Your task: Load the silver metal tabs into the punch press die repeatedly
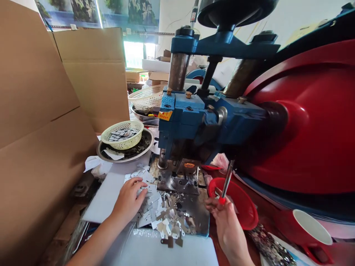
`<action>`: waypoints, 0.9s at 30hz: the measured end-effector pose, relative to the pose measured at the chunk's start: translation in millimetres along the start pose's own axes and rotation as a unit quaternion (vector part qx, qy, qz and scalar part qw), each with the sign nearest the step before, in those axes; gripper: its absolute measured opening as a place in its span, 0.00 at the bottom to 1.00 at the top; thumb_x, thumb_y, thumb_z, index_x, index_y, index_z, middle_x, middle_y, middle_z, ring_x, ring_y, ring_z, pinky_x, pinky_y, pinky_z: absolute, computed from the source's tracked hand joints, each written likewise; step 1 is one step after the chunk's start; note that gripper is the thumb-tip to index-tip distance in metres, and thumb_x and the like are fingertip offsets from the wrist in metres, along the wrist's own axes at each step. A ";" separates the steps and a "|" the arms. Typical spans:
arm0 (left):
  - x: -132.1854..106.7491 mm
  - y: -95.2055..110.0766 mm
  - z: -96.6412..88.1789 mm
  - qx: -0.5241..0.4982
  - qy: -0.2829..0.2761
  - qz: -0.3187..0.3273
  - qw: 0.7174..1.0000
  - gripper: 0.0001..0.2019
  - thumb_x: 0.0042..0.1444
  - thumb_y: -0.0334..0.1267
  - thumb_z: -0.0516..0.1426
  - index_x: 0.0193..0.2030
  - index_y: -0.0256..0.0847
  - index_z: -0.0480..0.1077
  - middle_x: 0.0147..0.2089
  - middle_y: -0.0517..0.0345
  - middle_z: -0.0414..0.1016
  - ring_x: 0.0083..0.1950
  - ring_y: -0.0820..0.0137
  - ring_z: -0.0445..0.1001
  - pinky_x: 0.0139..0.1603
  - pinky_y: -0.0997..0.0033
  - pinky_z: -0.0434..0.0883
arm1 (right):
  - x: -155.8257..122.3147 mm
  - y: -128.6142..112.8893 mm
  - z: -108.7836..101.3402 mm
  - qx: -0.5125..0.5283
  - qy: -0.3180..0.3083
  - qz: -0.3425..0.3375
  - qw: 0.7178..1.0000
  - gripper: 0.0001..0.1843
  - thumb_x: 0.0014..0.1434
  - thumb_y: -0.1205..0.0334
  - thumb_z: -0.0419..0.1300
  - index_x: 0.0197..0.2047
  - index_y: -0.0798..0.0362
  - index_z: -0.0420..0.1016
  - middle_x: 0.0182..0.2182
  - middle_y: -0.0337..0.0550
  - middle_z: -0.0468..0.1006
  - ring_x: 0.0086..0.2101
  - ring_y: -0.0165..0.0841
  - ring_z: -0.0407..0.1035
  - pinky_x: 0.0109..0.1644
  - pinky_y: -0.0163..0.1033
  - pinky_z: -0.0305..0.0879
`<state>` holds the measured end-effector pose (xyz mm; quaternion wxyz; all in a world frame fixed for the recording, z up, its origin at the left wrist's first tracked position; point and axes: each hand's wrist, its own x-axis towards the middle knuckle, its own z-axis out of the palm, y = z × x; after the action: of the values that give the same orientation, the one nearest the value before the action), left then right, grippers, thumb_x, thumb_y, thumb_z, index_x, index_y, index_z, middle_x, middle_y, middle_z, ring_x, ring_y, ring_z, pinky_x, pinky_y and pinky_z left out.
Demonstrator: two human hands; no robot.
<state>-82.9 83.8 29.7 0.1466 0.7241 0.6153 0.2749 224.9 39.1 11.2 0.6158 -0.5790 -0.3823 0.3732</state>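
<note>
My left hand [129, 197] is over a spread of flat grey metal pieces [149, 214], thumb and fingers apart. Whether its fingertips touch the pieces, I cannot tell. My right hand [227, 218] is closed around the red-ended lower tip of a metal lever [228, 179], which hangs from a blue hand press [191, 122]. Between my hands is the press's die [179, 183], on a dark metal base. In front of the die lie small stamped metal parts [170, 225] and tiny scraps; no metal piece can be made out clearly inside the die.
A pale plastic basket [133, 142] of metal pieces sits in a steel bowl [149, 147] at the left. Tall cardboard [94, 74] stands along the left. Rightward are a red basin [249, 210], a red mug [302, 229] and a large red wheel [313, 122].
</note>
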 end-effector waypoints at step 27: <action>-0.6 53.4 20.6 -0.489 -0.138 -0.276 0.816 0.15 0.48 0.41 0.60 0.42 0.35 0.74 0.28 0.55 0.77 0.31 0.69 0.75 0.32 0.73 0.69 | 8.2 13.6 40.2 -0.534 -0.183 -0.237 0.791 0.11 0.60 0.60 0.52 0.37 0.46 0.76 0.33 0.41 0.77 0.37 0.38 0.69 0.41 0.42 0.60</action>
<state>-27.7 75.1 42.3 0.6344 0.3868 0.5475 0.3849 191.8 64.4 -0.5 0.1965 -0.6282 -0.7511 0.0512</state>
